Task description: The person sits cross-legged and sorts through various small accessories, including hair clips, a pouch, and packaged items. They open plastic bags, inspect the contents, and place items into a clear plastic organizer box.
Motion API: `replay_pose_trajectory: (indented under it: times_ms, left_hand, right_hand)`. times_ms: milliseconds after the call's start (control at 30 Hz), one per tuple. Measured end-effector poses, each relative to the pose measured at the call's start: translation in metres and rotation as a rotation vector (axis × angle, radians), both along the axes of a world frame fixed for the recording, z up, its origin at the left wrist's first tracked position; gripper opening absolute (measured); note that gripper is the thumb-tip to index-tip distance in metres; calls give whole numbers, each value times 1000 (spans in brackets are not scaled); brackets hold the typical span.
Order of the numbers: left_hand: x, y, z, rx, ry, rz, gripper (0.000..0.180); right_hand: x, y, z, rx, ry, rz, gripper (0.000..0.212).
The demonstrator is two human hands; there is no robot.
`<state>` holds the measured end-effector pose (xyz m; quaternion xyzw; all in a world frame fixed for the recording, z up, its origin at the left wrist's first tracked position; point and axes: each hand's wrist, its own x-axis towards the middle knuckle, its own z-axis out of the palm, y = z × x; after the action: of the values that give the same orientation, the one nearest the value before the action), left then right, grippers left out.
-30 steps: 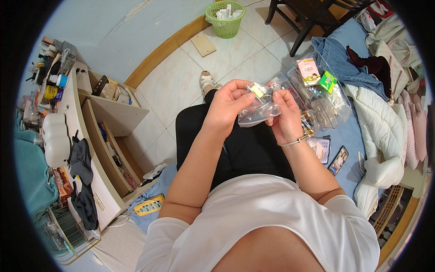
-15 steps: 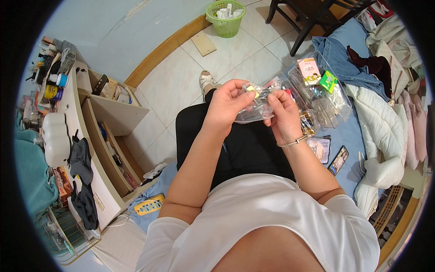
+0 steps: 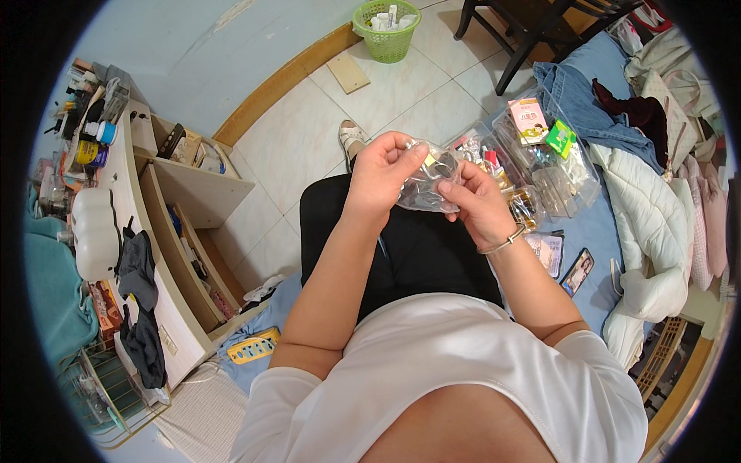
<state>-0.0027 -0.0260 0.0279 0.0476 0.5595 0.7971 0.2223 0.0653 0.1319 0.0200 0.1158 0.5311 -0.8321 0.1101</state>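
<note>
Above my lap, a small clear plastic bag (image 3: 427,193) hangs between my two hands. My left hand (image 3: 384,171) pinches its upper left edge between thumb and fingers. On the bag's right side, my right hand (image 3: 477,202) is closed with the thumb pressed on the plastic. A dark, thin looped item (image 3: 443,163) shows inside near the top, too small to name, next to a pale yellow patch. Just beyond my right hand stands a clear plastic box (image 3: 571,193) with small packages, among them a pink box (image 3: 528,121) and a green packet (image 3: 560,139).
A phone (image 3: 576,272) lies on the blue bed sheet (image 3: 598,239) at my right, beside a white quilt (image 3: 644,224). At left are a cabinet with an open door (image 3: 197,185) and a yellow case (image 3: 253,346). A green basket (image 3: 386,45) and dark chair (image 3: 532,38) stand ahead.
My right hand has slid lower along the bag, its thumb now farther from my left hand. The bag's top is more spread, and the looped item shows more clearly.
</note>
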Motion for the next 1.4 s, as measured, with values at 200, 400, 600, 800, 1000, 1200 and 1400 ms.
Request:
replay_pose_trajectory:
  times_ms: [200, 400, 600, 800, 1000, 1200, 1400]
  left_hand:
    - [0, 1, -1, -13, -35, 15, 26]
    - [-3, -1, -6, 4, -36, 2, 33]
    - [-4, -3, -6, -56, -49, -35, 35]
    - [-3, -4, -6, -40, -52, -52, 36]
    - [-2, -4, -9, -33, -12, -106, 25]
    - [-3, -3, -15, -125, -13, -129, 22]
    - [-4, 4, -16, -198, -33, -143, 21]
  right_hand:
    - [1, 2, -3, 39, 5, -26, 11]
    - [3, 1, -5, 30, 16, -52, 11]
    - [3, 0, -9, -7, 19, -76, 13]
    - [4, 0, -10, -19, 16, -102, 16]
    - [4, 2, -16, -13, 13, -115, 13]
    - [6, 2, -21, -26, -49, -117, 12]
    - [7, 11, -37, -48, -10, -92, 13]
